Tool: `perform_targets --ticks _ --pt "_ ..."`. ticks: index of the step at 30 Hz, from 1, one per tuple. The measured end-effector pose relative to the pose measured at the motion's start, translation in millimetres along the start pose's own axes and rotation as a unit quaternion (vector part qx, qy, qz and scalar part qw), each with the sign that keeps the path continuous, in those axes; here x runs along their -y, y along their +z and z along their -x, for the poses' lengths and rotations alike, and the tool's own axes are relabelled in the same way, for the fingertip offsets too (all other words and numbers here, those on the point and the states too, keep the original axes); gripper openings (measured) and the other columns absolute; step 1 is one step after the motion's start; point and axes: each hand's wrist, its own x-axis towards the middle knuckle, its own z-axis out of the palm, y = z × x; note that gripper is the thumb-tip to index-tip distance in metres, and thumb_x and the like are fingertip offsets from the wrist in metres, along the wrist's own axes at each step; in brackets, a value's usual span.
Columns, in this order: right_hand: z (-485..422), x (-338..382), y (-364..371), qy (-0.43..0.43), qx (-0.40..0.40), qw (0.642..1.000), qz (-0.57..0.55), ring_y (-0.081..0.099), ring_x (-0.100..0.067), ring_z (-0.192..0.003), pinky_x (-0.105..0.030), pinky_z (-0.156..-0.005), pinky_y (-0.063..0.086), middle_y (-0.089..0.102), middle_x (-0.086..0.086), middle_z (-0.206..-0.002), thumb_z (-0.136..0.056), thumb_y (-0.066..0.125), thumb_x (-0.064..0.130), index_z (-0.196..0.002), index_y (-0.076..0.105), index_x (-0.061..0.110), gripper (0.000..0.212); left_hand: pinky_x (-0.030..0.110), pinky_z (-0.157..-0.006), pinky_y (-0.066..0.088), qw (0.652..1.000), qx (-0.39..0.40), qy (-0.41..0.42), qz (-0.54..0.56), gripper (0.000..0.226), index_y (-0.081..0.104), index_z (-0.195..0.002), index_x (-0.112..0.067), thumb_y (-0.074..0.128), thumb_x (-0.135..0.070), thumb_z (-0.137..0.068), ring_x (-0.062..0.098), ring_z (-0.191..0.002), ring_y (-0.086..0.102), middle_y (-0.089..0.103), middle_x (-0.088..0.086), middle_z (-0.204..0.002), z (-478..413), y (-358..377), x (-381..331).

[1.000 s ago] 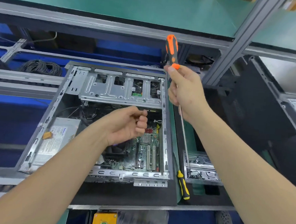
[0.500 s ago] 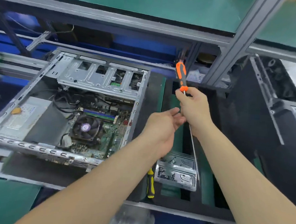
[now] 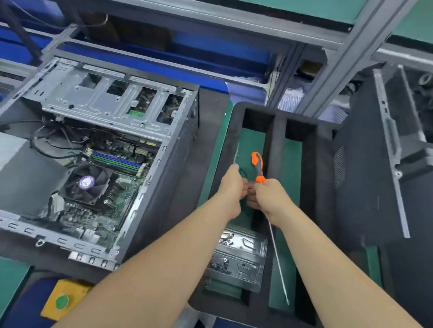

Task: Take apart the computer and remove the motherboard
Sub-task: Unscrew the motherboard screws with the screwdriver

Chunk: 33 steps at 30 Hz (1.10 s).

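Note:
The open computer case (image 3: 158, 185) lies on its side at the left. Inside it the green motherboard (image 3: 117, 201) carries a black CPU fan (image 3: 87, 184) and several cables. My right hand (image 3: 269, 197) grips a long screwdriver (image 3: 257, 166) with an orange handle; its thin shaft runs down past my wrist. My left hand (image 3: 232, 185) is right beside it, fingers curled against the right hand's fingers. Whether the left fingers hold anything is hidden. Both hands hover over a black foam tray (image 3: 319, 170) to the right of the case.
A metal plate (image 3: 240, 256) with several loose screws lies in the foam tray near me. A black side panel (image 3: 361, 185) leans at the right. The grey power supply (image 3: 12, 176) and drive cage (image 3: 107, 101) fill the case. A yellow button box (image 3: 62, 299) sits below.
My left hand has left the case and joined my right hand over the foam tray. The screwdriver has come down and to the right. My view has swung right.

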Motion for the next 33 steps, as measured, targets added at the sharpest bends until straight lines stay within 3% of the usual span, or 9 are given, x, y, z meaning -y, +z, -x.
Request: perform_targets --ticks 4,12,16,19,22,26,28,30,33 --pt "-9.3 -9.3 -0.7 0.030 -0.009 0.999 0.007 0.053 -0.031 -0.079 -0.044 -0.072 0.043 0.058 -0.020 -0.083 -0.091 0.043 -0.001 -0.078 0.057 0.009 0.022 0.032 -0.087 0.049 0.996 0.038 -0.026 -0.078 0.049 0.052 -0.084 -0.017 0.032 -0.056 -0.107 0.019 -0.071 0.053 0.057 0.005 -0.082 -12.0 9.2 4.0" --pt "-18.4 -16.9 12.2 0.074 -0.002 0.995 0.061 0.056 -0.029 -0.086 -0.044 -0.079 0.049 0.063 -0.019 -0.093 -0.090 0.050 0.007 -0.105 0.063 -0.002 0.022 0.027 -0.062 0.041 0.983 0.064 -0.084 -0.152 0.075 0.065 -0.100 -0.016 0.018 -0.074 -0.100 0.013 -0.080 0.059 0.063 0.007 -0.121 -27.1 3.9 22.4" --pt "-17.1 -18.4 13.4 0.070 -0.011 0.995 0.066 0.055 -0.029 -0.085 -0.041 -0.077 0.046 0.061 -0.019 -0.095 -0.089 0.047 0.008 -0.105 0.061 0.000 0.022 0.025 -0.080 0.043 0.981 0.062 -0.088 -0.160 0.082 0.062 -0.122 -0.012 0.019 -0.077 -0.098 0.015 -0.105 0.057 0.052 0.010 -0.152 -28.4 -1.9 24.7" --pt "-11.2 -16.5 12.2 0.063 -0.008 0.997 0.050 0.046 -0.027 -0.081 -0.041 -0.074 0.041 0.050 -0.014 -0.087 -0.087 0.047 0.007 -0.099 0.059 0.006 0.016 0.032 -0.111 0.032 0.981 0.061 -0.099 -0.157 0.094 0.034 -0.157 -0.011 0.020 -0.081 -0.096 0.017 -0.147 0.037 0.029 0.006 -0.167 -21.1 -5.3 17.6" --pt "-3.6 -13.2 11.2 0.059 -0.006 0.998 0.005 0.039 -0.024 -0.071 -0.039 -0.066 0.034 0.040 -0.010 -0.076 -0.091 0.045 0.001 -0.086 0.048 0.015 0.014 0.038 -0.126 0.016 0.980 0.064 -0.101 -0.157 0.098 0.019 -0.163 -0.016 0.021 -0.084 -0.093 0.019 -0.155 0.022 0.018 0.002 -0.170 -13.4 -8.7 10.9" --pt "4.1 -1.2 9.1 0.035 -0.019 0.995 -0.092 0.044 -0.018 -0.058 -0.031 -0.056 0.040 0.044 -0.008 -0.073 -0.096 0.040 -0.007 -0.095 0.053 0.007 0.019 0.051 -0.125 0.020 0.980 0.078 -0.070 -0.171 0.085 0.030 -0.160 -0.019 0.026 -0.077 -0.098 0.026 -0.152 0.029 0.029 0.005 -0.167 -5.2 -15.2 6.5" --pt "10.1 14.2 9.5 0.018 -0.027 0.992 -0.120 0.064 -0.023 -0.077 -0.038 -0.078 0.059 0.063 -0.014 -0.087 -0.100 0.042 -0.005 -0.103 0.061 0.002 0.020 0.057 -0.118 0.031 0.980 0.114 -0.049 -0.157 0.063 0.048 -0.148 -0.024 0.033 -0.065 -0.103 0.034 -0.142 0.044 0.047 0.011 -0.154 7.8 -16.1 1.7" --pt "20.0 34.6 10.7 0.011 -0.042 0.989 -0.144 0.069 -0.026 -0.090 -0.042 -0.093 0.057 0.070 -0.015 -0.097 -0.101 0.043 -0.001 -0.101 0.065 0.004 0.023 0.057 -0.107 0.047 0.980 0.144 -0.017 -0.137 0.033 0.065 -0.117 -0.028 0.046 -0.052 -0.103 0.037 -0.118 0.063 0.064 0.015 -0.127 25.8 -16.6 -7.8" --pt "37.4 67.6 16.9 -0.008 -0.029 0.982 -0.186 0.066 -0.028 -0.088 -0.038 -0.075 0.057 0.071 -0.013 -0.098 -0.099 0.045 -0.001 -0.098 0.068 0.011 0.027 0.044 -0.072 0.063 0.978 0.157 0.042 -0.131 0.018 0.064 -0.100 -0.020 0.054 -0.036 -0.101 0.033 -0.078 0.073 0.067 0.014 -0.102 55.7 -23.3 -28.2"
